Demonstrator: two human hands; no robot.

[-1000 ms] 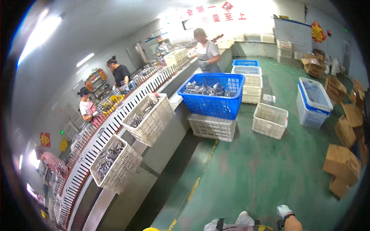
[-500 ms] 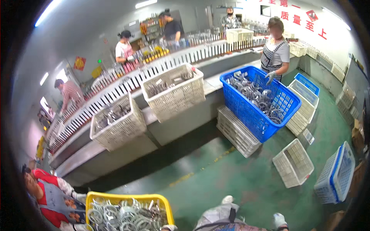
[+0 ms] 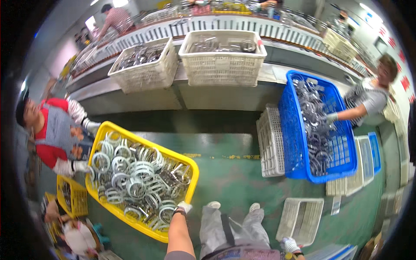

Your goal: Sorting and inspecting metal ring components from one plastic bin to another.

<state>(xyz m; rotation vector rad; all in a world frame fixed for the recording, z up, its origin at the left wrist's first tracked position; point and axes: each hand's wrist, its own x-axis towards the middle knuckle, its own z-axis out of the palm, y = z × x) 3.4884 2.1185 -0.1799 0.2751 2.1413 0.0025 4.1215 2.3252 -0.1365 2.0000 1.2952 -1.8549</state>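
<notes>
My left hand (image 3: 185, 207), in a white glove, is closed on the near right rim of a large yellow plastic crate (image 3: 143, 146). Many shiny metal rings or clamps (image 3: 135, 187) with white-grey bands fill it. At the crate's far left side stands a person in a red top and striped apron (image 3: 65, 134), gloved hands at its rim. Low on my right side, my gloved right hand (image 3: 289, 245) hangs with loosely parted fingers and nothing seen in it. In the picture it overlaps the near edge of a white crate (image 3: 299, 200); whether they touch is unclear.
A blue crate (image 3: 291, 143) of metal parts sits atop stacked white crates (image 3: 269, 143), with a co-worker (image 3: 368, 97) reaching in from the right. Two white crates (image 3: 223, 65) of parts stand on the ledge ahead. Smaller yellow crates (image 3: 73, 195) lie left; more crates (image 3: 338, 252) stand lower right.
My view has turned left and down, so the yellow crate and both my hands show more fully. The co-worker at the blue crate now reaches deeper into it.
</notes>
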